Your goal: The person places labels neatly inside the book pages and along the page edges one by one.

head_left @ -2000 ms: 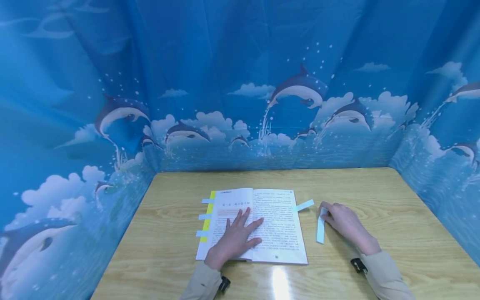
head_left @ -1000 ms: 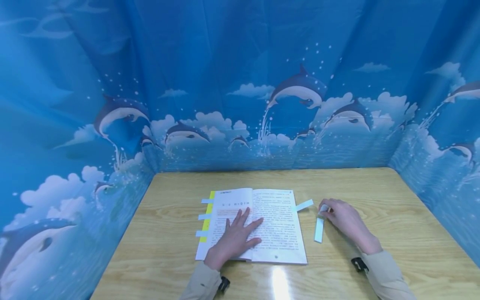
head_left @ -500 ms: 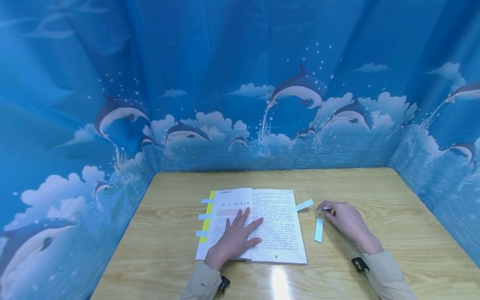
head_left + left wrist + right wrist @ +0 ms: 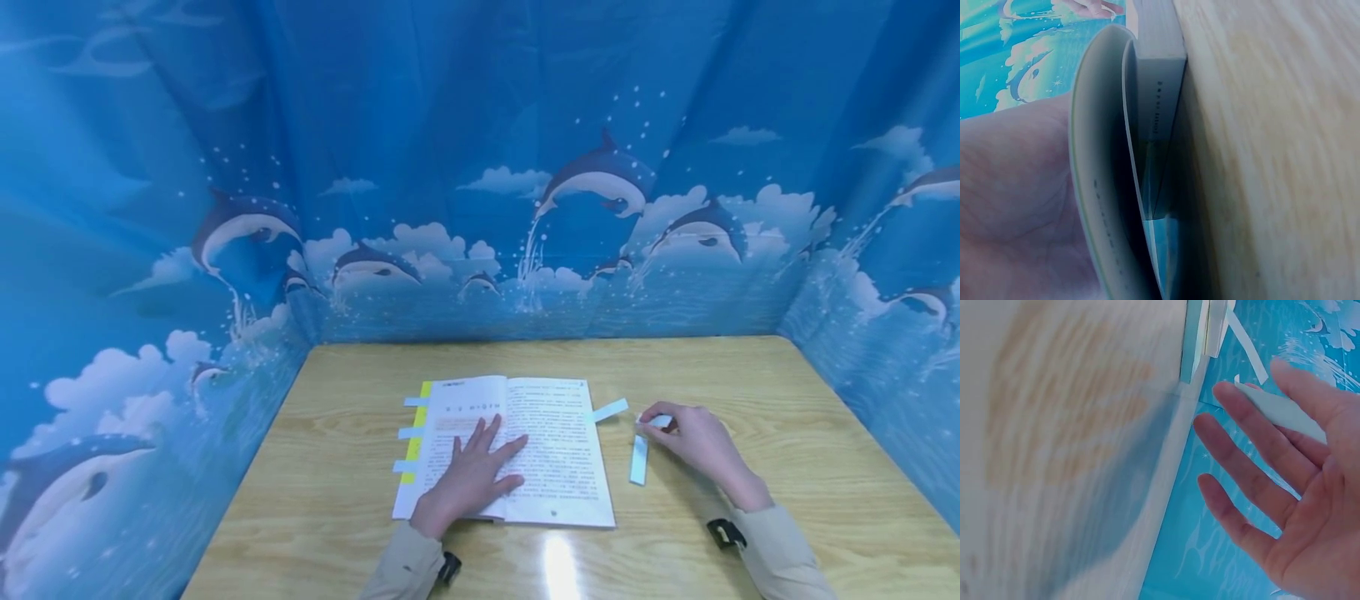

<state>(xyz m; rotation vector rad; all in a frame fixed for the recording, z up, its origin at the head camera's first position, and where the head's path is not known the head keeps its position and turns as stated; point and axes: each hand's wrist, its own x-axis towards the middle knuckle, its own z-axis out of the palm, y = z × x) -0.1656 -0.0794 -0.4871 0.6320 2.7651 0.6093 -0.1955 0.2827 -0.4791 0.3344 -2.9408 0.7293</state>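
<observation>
My left hand [image 4: 472, 477] lies with fingers spread on the open book [image 4: 562, 454], mostly over its left page. In the left wrist view, the palm [image 4: 1016, 206] is beside curved page edges [image 4: 1099, 162]. My right hand [image 4: 705, 440] is right of the book, pinching a pale blue sticky tab [image 4: 1285, 414] by its end between thumb and fingers. The other fingers are loosely extended in the right wrist view. Just below the fingertips, a pad of sticky tabs [image 4: 638, 462] rests on the wooden table [image 4: 720, 367].
One blue sticky tab [image 4: 610, 410] sticks out from the book's right edge. Several more blue tabs [image 4: 409, 433] project on the left, over a yellow strip [image 4: 412, 450]. A blue dolphin curtain [image 4: 450, 167] hangs behind and beside the table.
My right hand has lifted and curled a sticky tab up off the pad, and the tab now lies across its fingers. The left hand has stayed on the book.
</observation>
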